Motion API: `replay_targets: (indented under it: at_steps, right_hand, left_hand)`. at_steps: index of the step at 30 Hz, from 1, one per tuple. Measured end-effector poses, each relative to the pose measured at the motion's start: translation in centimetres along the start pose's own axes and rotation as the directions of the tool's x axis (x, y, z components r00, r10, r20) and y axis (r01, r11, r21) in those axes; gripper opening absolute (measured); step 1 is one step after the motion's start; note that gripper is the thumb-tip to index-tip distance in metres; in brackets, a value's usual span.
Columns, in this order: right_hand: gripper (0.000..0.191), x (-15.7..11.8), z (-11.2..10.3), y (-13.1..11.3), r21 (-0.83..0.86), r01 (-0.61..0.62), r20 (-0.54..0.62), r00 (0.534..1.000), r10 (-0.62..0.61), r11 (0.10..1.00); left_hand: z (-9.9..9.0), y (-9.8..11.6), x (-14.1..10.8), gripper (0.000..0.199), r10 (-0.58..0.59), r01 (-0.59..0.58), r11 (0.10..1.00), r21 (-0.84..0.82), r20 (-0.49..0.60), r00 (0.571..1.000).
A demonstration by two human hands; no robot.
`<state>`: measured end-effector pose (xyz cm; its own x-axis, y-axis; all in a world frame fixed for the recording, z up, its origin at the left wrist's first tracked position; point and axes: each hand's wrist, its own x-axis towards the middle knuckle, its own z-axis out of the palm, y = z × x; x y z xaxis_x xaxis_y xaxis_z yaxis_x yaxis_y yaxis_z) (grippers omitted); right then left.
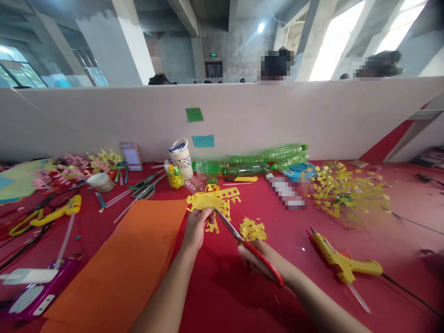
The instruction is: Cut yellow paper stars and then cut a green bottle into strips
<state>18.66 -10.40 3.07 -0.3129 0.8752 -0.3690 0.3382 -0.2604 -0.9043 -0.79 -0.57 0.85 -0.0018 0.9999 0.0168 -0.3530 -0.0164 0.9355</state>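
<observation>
Pinched between the fingers of my left hand is something small at the edge of yellow star-punched paper scraps. Red-handled scissors are in my right hand, their blades pointing up and left, with the tip beside my left fingertips. A pile of small yellow stars lies just beyond my right hand. To the left of my left arm lie sheets of orange paper.
Yellow glue guns lie at the right and left. Green plastic bottles, a white cup and a yellow utility knife are behind. Yellow star sprays stand right; a purple power strip lies left.
</observation>
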Motion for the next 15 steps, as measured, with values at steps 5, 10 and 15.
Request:
replay_targets:
  at_steps: [5, 10, 15]
  right_hand:
    - [0.055, 0.03, -0.17, 0.07, -0.007, 0.002, 0.004, 1.000, -0.002, 1.000]
    - [0.058, 0.34, -0.29, 0.58, -0.036, -0.010, 0.001, 1.000, 0.010, 0.999]
    - [0.061, 0.53, -0.44, 0.79, -0.049, -0.003, 0.005, 1.000, 0.004, 0.999]
  left_hand:
    - [-0.09, 0.03, 0.10, 0.022, 0.003, -0.003, 1.000, 0.020, 0.009, 1.000]
    - [-0.41, -0.29, 0.15, 0.024, 0.024, -0.026, 0.998, 0.053, 0.037, 0.999]
    - [-0.61, -0.28, 0.24, 0.025, 0.021, -0.026, 0.995, 0.092, 0.052, 0.998]
